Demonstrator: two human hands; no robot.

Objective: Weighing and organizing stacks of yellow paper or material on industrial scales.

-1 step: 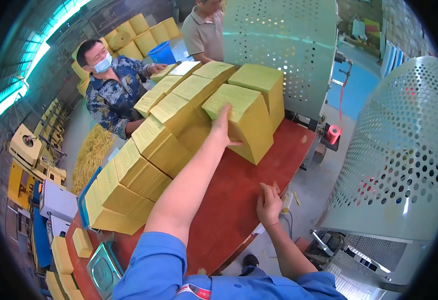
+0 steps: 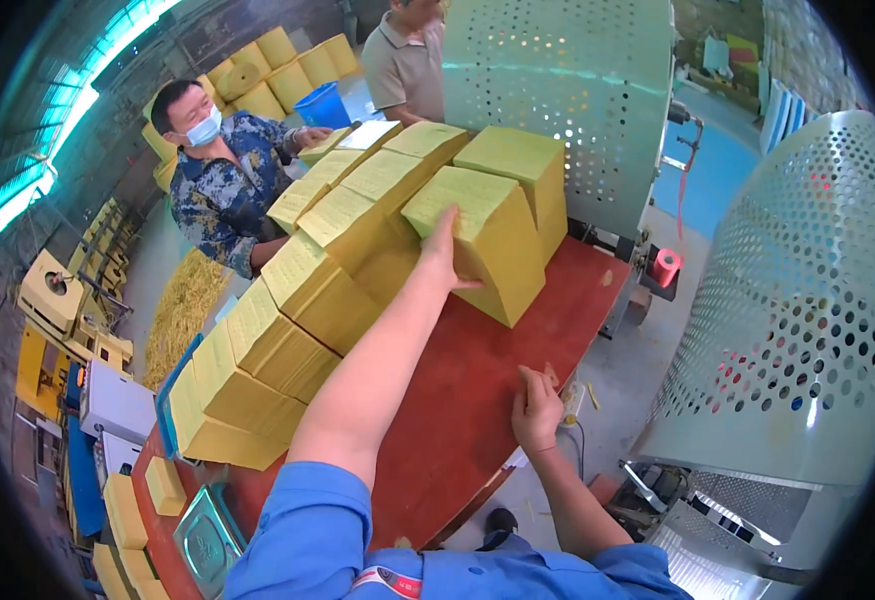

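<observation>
My left hand [image 2: 443, 255] reaches across the table and rests against the near left side of a tall stack of yellow paper [image 2: 503, 262]. Its fingers are spread, with the thumb apart along the stack's lower side; it does not wrap around the stack. Right behind stands another yellow paper stack [image 2: 548, 185]. To the left, a long row of yellow paper blocks [image 2: 298, 290] runs diagonally along the table. My right hand [image 2: 538, 410] hovers by the table's right edge, fingers loosely bent and apart, nothing visible in it.
The red table [image 2: 458, 400] slopes across the view. A perforated metal drum guard [image 2: 798, 330] stands at right, another perforated panel [image 2: 548, 70] behind. A masked co-worker [image 2: 223, 180] is across the row; a second person [image 2: 406, 65] stands farther back. A green tray [image 2: 208, 540] lies near left.
</observation>
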